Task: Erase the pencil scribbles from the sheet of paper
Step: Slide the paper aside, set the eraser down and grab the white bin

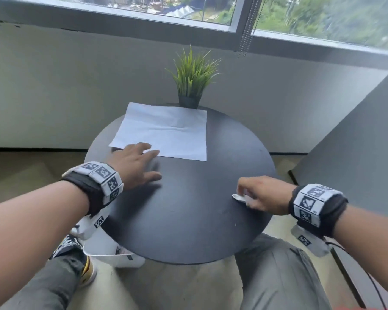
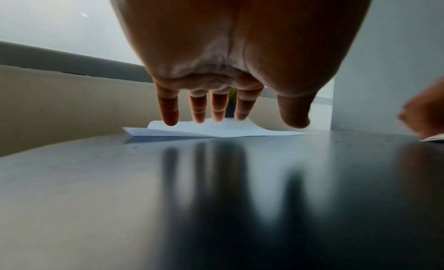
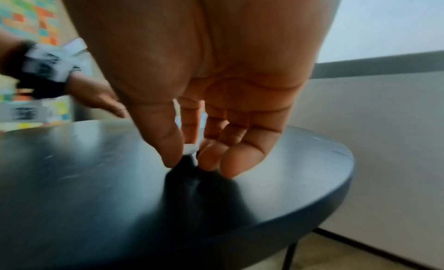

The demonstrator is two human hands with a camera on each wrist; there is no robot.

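While my left hand (image 1: 136, 166) hovers flat, fingers spread, at the sheet of paper's (image 1: 166, 130) lower-left edge mid-frame, my right hand (image 1: 263, 195) pinches a white eraser (image 1: 239, 197) on the counter (image 1: 188, 215), lower right, well apart from it.

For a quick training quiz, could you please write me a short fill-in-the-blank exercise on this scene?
1. The sheet of paper lies on a round, dark ____.
2. Behind the sheet stands a potted ____.
3. The small white eraser is pinched by the ____ hand.
4. The left hand reaches toward the sheet with its fingers ____.

Missing words: table; plant; right; straight
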